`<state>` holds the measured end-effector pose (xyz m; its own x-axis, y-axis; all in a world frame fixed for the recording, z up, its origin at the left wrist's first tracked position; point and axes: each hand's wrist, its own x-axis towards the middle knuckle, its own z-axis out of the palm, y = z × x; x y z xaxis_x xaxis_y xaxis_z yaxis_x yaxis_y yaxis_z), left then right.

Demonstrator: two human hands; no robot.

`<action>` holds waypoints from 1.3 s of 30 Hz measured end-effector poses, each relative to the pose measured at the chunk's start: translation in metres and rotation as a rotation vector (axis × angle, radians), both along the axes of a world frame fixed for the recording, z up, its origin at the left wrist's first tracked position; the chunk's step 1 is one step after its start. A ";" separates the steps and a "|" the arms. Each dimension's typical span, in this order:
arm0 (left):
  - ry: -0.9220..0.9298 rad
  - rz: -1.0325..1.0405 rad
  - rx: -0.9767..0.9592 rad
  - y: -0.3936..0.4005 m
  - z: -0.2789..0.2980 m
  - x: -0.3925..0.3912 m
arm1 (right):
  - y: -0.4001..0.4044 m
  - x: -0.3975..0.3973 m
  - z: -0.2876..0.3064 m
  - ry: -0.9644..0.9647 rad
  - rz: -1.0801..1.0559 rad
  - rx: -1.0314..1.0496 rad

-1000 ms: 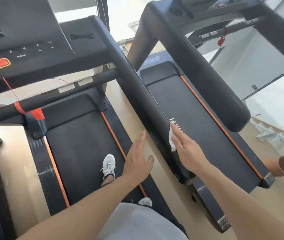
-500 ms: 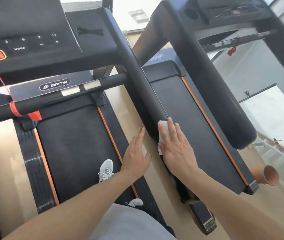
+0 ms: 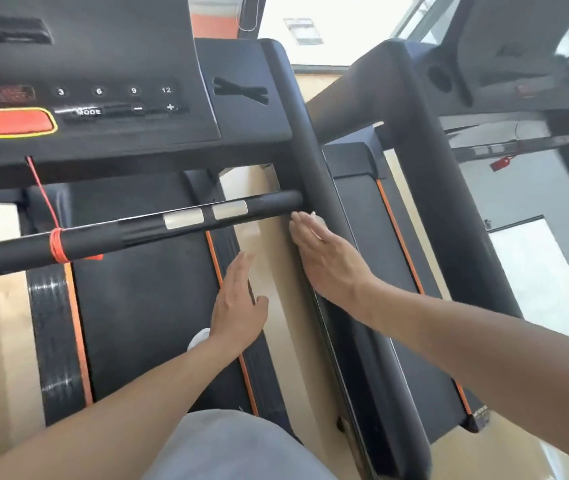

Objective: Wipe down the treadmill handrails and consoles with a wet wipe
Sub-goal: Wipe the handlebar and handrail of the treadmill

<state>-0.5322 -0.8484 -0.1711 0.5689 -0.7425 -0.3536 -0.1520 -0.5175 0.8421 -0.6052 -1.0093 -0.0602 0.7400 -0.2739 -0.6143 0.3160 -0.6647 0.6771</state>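
Your right hand [image 3: 328, 261] lies flat, fingers straight, pressing the wipe [image 3: 316, 220] onto the rail [image 3: 314, 174]. The wipe peeks out past your fingertips. Press down evenly and slide along the whole rail. Your left hand [image 3: 238, 306] is loose, holding nothing.

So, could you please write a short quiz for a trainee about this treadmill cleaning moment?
1. True or false: the left hand holds the wet wipe.
2. Which part does the right hand press the wipe on? A) red button B) right handrail C) crossbar
3. Fill in: the cord tied round the crossbar is ____.

Key: 1 false; 2 B; 3 red.
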 end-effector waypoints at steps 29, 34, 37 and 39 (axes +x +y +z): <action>-0.139 -0.131 -0.153 0.061 0.046 -0.236 | 0.131 -0.333 -0.030 -0.604 -0.024 0.634; -0.098 -0.165 -0.109 0.090 0.041 -0.278 | 0.157 -0.353 -0.049 -1.211 -0.588 0.992; -0.104 -0.190 -0.091 0.101 0.048 -0.286 | 0.164 -0.335 -0.037 -1.391 -1.108 1.112; -0.120 -0.176 -0.071 0.103 0.053 -0.282 | 0.162 -0.323 -0.030 -1.400 -1.349 1.120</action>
<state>-0.8140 -0.7455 -0.1184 0.4636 -0.8545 -0.2341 -0.3361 -0.4141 0.8459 -0.9278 -0.8477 -0.0898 0.4468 -0.8588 -0.2509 -0.7056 -0.1658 -0.6890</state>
